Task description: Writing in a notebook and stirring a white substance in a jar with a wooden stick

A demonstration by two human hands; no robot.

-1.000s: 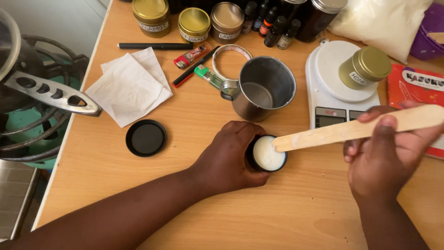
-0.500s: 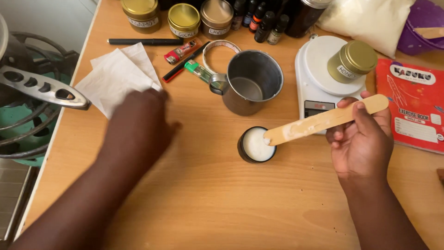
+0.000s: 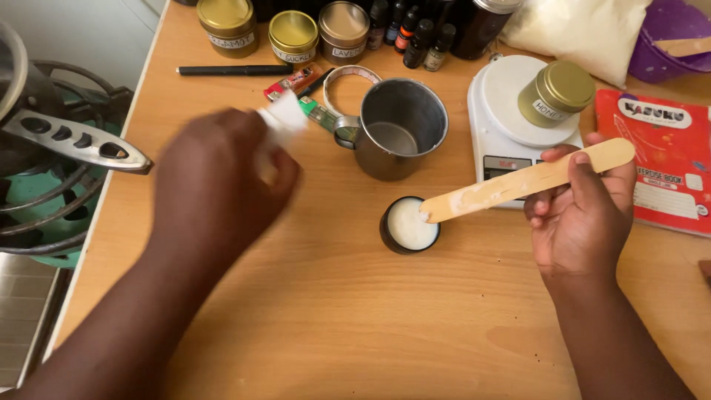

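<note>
My right hand (image 3: 578, 215) holds a flat wooden stick (image 3: 526, 181), its smeared tip resting at the rim of a small black tin (image 3: 409, 225) filled with white wax or cream. My left hand (image 3: 218, 178) is blurred with motion above the table's left side and grips a piece of white tissue paper (image 3: 280, 122). A metal mug (image 3: 400, 137) stands just behind the tin. The black lid and the rest of the tissue are hidden under my left hand.
A white kitchen scale (image 3: 511, 126) carries a gold-lidded tin (image 3: 555, 92). Gold-lidded tins (image 3: 292, 33), small dark bottles (image 3: 422, 33), a black pen (image 3: 233, 70), a metal ring (image 3: 348, 78), a red booklet (image 3: 663, 155) and a white bag (image 3: 585, 26) lie behind. A burner stand (image 3: 52, 170) sits left.
My left hand let go of the small tin, went left to the tissue and now lifts a piece of it. The right hand keeps the stick at the tin.
</note>
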